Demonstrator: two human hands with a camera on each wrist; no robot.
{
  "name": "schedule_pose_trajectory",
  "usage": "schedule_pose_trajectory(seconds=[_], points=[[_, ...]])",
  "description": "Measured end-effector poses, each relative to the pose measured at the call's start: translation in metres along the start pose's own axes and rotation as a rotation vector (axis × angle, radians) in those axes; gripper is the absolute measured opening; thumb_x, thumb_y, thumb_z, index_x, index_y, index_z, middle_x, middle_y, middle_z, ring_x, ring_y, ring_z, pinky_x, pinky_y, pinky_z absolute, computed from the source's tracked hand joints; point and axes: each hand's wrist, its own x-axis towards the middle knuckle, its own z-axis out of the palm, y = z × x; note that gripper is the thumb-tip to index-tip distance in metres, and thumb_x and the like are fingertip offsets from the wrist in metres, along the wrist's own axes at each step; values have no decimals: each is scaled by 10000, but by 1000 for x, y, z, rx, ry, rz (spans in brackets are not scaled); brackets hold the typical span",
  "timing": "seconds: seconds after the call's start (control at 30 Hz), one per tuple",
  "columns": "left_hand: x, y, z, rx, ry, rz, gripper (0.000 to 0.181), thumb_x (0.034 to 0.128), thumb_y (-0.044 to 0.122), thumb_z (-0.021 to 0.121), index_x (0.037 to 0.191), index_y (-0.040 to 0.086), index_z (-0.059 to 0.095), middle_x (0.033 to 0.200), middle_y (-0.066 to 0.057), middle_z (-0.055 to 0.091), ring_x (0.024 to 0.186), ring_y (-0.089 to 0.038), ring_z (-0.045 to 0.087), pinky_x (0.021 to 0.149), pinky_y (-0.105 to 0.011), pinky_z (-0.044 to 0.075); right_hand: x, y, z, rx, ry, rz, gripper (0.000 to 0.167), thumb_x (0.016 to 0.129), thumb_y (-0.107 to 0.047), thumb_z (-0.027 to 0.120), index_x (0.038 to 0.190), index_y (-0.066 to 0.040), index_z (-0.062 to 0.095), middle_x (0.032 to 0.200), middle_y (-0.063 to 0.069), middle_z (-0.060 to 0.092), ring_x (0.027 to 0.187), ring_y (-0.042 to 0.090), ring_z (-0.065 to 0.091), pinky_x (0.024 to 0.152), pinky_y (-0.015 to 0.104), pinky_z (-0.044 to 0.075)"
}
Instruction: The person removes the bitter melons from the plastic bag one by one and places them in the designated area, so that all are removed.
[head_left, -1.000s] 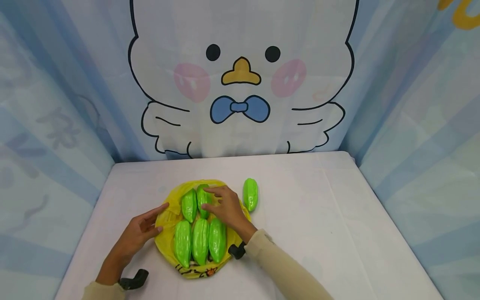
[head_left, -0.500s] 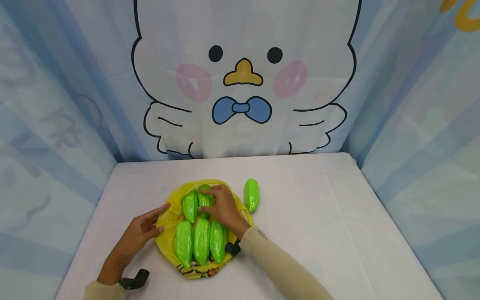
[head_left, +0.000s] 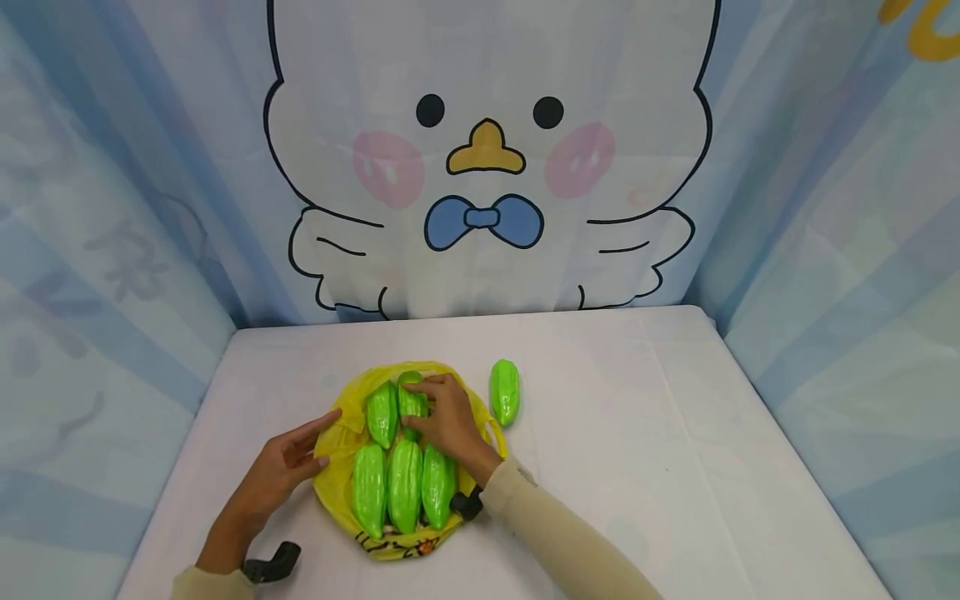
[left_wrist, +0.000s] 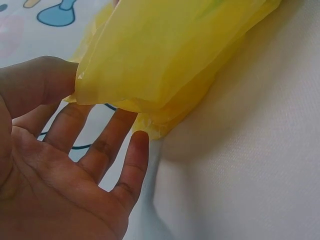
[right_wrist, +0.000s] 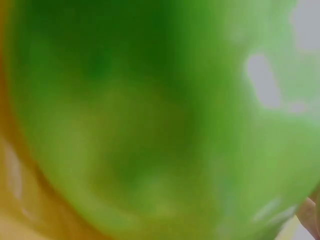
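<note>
A yellow plastic bag [head_left: 341, 479] lies spread on the table. In it sit several shiny, green, ridged, gourd-like pieces [head_left: 405, 487], in two rows. My right hand [head_left: 450, 421] reaches over the bag and holds the far-row right piece [head_left: 412, 405] between thumb and fingers. Its near view is filled by a blurred green piece [right_wrist: 150, 125], with only a bit of finger at the edge. At the bag's left rim my left hand [head_left: 281, 467] touches the yellow plastic with thumb and fingers spread apart; its palm [left_wrist: 60, 185] shows in the left wrist view.
One more green piece [head_left: 505, 392] lies on the white table [head_left: 637, 442], just right of the bag. A printed curtain [head_left: 480, 275] with a cartoon bird stands behind the table, and curtains hang at both sides. Black wrist mounts [head_left: 273, 563] stick out below the hands.
My right hand has come slightly left onto the far-row right piece, its thumb now at that piece's left side. The left hand stays at the bag's rim.
</note>
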Motion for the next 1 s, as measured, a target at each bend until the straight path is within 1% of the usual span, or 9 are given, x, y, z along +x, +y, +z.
schedule_pose_trajectory(seconds=[0.13, 0.2, 0.37, 0.47, 0.63, 0.8, 1.0], points=[[-1, 0, 1, -19, 1, 19, 661, 1047, 202, 690, 1634, 74, 414, 1730, -196, 312, 1339, 213, 402, 1040, -47, 418, -5, -3, -4, 30, 13, -22, 507, 912, -118, 851, 1398, -145, 711, 1479, 162, 559, 1305, 302, 600, 1029, 357, 602], [-1, 0, 1, -21, 6, 4, 668, 1040, 207, 700, 1633, 83, 419, 1733, -181, 313, 1300, 249, 404, 1032, -41, 419, -7, -5, -6, 43, 19, -33, 508, 917, -113, 846, 1404, -138, 705, 1490, 176, 550, 1312, 313, 599, 1033, 375, 602], [-3, 3, 2, -17, 10, -13, 680, 1034, 209, 708, 1636, 86, 415, 1733, -167, 317, 1280, 262, 401, 1026, -40, 421, -14, -8, -13, 56, 34, -45, 498, 926, -119, 838, 1405, -143, 705, 1497, 182, 544, 1335, 313, 587, 1029, 394, 605], [-3, 6, 2, -25, 11, -4, 672, 1037, 197, 704, 1634, 81, 416, 1729, -176, 320, 1279, 263, 401, 1028, -38, 421, -18, -10, -17, 62, 36, -39, 499, 928, -136, 839, 1408, -161, 705, 1506, 170, 543, 1361, 313, 572, 1010, 377, 615], [-3, 5, 3, -38, 8, 3, 663, 1043, 183, 695, 1633, 71, 413, 1727, -195, 312, 1283, 259, 413, 1025, -40, 428, -25, -13, -24, 84, 32, -15, 513, 932, -172, 840, 1423, -206, 696, 1523, 132, 534, 1398, 298, 547, 1013, 372, 612], [-3, 4, 3, -40, 6, 4, 664, 1043, 179, 692, 1635, 71, 410, 1728, -196, 308, 1288, 258, 408, 1025, -40, 427, -31, -13, -31, 127, 43, -18, 508, 937, -187, 838, 1422, -239, 695, 1515, 106, 536, 1395, 288, 551, 1023, 364, 604], [-2, 5, 3, -25, 13, -1, 668, 1040, 200, 699, 1636, 92, 416, 1732, -170, 315, 1285, 273, 386, 1035, -34, 412, -38, -16, -40, 184, 56, -13, 514, 942, -188, 832, 1430, -261, 686, 1512, 113, 522, 1385, 306, 563, 1038, 405, 595]])
